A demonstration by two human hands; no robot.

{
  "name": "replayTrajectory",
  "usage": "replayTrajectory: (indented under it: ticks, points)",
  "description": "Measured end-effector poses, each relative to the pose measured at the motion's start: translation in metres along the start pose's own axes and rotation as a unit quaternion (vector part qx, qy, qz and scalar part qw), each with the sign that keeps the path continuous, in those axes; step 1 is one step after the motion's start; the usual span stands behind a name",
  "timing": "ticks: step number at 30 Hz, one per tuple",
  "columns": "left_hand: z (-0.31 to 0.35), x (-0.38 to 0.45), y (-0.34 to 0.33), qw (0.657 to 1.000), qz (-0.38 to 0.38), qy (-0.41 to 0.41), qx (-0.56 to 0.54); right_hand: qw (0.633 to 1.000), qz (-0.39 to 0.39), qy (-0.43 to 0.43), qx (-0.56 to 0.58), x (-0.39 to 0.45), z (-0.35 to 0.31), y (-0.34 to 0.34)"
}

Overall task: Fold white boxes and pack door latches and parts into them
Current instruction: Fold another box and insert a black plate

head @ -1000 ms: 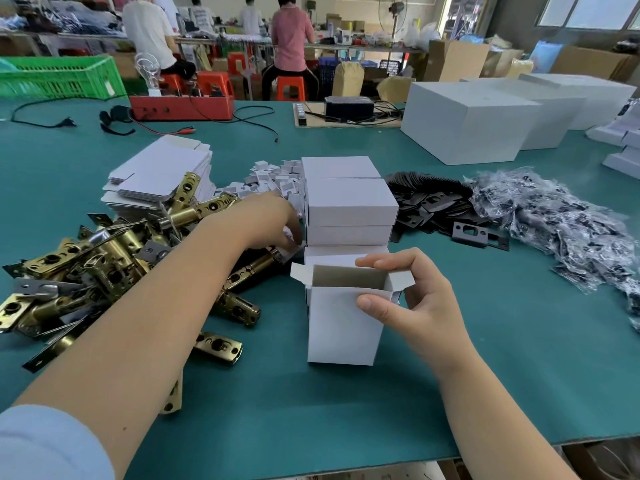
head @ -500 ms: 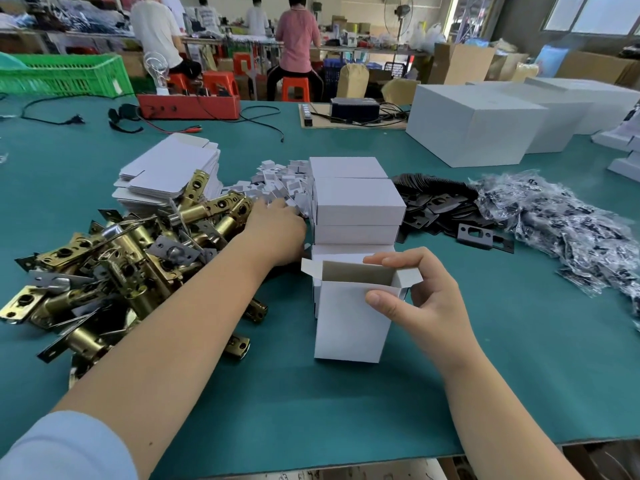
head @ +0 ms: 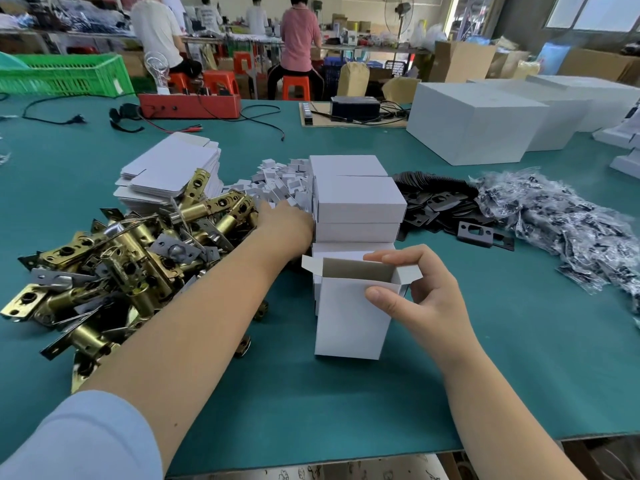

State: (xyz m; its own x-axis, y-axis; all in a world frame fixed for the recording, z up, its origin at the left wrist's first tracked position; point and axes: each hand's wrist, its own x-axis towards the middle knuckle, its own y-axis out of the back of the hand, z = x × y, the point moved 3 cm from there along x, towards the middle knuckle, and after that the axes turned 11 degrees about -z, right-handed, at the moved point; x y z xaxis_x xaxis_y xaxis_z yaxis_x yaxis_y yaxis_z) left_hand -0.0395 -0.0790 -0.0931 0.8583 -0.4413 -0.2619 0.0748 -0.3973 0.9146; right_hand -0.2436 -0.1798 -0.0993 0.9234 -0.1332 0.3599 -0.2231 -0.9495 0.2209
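Right-hand grip (head: pixel 420 299) pinches the upright open-topped white cardboard box (head: pixel 349 318) while the left hand (head: pixel 285 223), fingers hidden, reaches small white card inserts (head: pixel 284 185), probably picking one next.

Factory packing/assembly floor. Long green-topped workbench (head: pixel 485 358) heaped with brass door latches (head: pixel 114 271), flat white box blanks (head: pixel 169 168), black strike plates (head: pixel 440 202), bagged parts (head: pixel 568 223). Behind: workers on orange stools (head: pixel 296 87), green plastic crate (head: pixel 62 75), cardboard cartons (head: pixel 460 60), pedestal fan (head: pixel 401 10).
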Motion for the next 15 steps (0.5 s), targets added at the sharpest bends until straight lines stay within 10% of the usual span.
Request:
replayTrajectory:
  ticks: [10,15]
  points:
    - [-0.001,-0.006,0.005,0.991,0.135,0.022,-0.001,1.0,0.002,-0.001,-0.003,0.001,-0.001,-0.001]
    - [-0.032,-0.019,0.006,0.901,0.254,0.011,-0.351,1.0,0.001,-0.003,0.001,0.001,-0.001,-0.001]
